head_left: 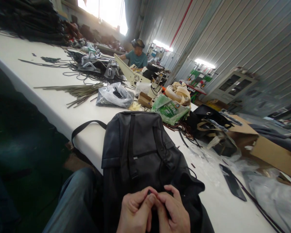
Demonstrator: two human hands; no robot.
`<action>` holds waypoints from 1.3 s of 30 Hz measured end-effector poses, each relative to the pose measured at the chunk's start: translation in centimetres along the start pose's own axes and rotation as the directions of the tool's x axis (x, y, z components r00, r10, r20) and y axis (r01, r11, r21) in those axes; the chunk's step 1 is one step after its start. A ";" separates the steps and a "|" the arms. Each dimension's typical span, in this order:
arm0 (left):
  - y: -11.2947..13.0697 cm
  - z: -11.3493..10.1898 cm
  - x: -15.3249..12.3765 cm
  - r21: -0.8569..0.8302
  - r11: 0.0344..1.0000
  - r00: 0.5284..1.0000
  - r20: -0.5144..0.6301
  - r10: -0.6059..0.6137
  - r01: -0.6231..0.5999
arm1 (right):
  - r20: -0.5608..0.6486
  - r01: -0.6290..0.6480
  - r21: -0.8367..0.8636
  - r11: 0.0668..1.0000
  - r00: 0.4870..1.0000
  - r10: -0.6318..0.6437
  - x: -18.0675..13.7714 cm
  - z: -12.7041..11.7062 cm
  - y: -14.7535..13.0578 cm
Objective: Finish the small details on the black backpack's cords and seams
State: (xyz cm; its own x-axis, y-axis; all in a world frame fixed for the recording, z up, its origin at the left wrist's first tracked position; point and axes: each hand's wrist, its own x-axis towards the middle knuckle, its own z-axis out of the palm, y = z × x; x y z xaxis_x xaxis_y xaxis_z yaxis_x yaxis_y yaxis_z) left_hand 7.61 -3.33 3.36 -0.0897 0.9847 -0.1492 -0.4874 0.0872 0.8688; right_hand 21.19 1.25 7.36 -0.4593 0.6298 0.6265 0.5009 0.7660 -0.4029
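A black backpack (pixel 145 139) lies at the near edge of a table, its top pointing away and its lower part toward the wearer's lap. Over it, the left hand (pixel 135 212) and right hand (pixel 173 210) meet, fingers bent and tips pinched nearly together around a small dark piece (pixel 149 192), too little visible to identify. The left thumb and forefinger appear to grip it; whether the right fingertips also hold it is hard to tell.

The backpack looks soft, smooth and fairly light, likely to sag and slide a little if pulled; its webbing straps or top edge should give the surest hold. The small piece seems light and easy to drop, best taken by fingertips.

A loose strap (pixel 89 122) loops left over the edge of the white table (pixel 52 101). Beyond are thin strips (pixel 84 90), a clear plastic bag (pixel 118 96) and a green packet (pixel 169 110). To the right are a dark phone (pixel 232 182) and cardboard box (pixel 276 155).

Farther back, a co-worker (pixel 138 59) in a cap sits in a metal-walled workshop, with a bright window (pixel 106 13) behind.
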 end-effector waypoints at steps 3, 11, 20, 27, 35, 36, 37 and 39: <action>-0.1 -0.4 0.1 -0.031 0.998 0.999 0.013 -0.051 0.051 | 0.000 0.009 -0.006 1.000 1.000 -0.009 0.3 0.0 -0.2; 0.8 -0.6 0.6 -0.117 0.988 0.994 0.059 -0.090 0.097 | 0.077 0.063 -0.063 0.996 0.995 -0.058 1.2 -0.6 -0.6; 1.4 0.4 0.6 -0.083 0.997 1.000 0.002 0.000 0.000 | 0.159 0.117 -0.179 0.977 0.983 -0.088 0.8 -1.5 -0.4; 0.7 0.3 0.4 -0.053 0.998 0.999 -0.031 0.026 -0.027 | 0.207 0.154 -0.179 0.972 0.971 -0.116 0.9 -1.6 -0.1; 1.7 0.1 0.7 -0.122 0.991 0.993 -0.109 0.036 -0.049 | 0.220 0.224 -0.223 0.949 0.960 -0.175 0.1 -1.6 0.7; 1.7 0.1 0.8 -0.114 0.992 0.995 -0.092 0.033 -0.044 | 0.211 0.225 -0.236 0.945 0.961 -0.177 0.0 -1.8 0.7; 1.6 0.1 0.8 -0.103 0.994 0.997 -0.071 0.030 -0.037 | 0.199 0.234 -0.254 0.938 0.962 -0.186 -0.2 -2.0 0.7; 1.3 0.2 0.8 -0.085 0.996 0.999 -0.048 0.014 -0.018 | 0.165 0.253 -0.301 0.919 0.963 -0.211 -0.3 -2.7 0.6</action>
State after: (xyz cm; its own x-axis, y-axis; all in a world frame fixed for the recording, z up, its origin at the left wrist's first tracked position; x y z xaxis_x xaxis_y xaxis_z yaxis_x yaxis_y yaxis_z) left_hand 7.04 -2.39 4.47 -0.1376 0.9776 -0.1596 -0.5581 0.0566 0.8278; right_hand 23.65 1.13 8.75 -0.6695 0.4660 0.5784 0.5651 0.8250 -0.0106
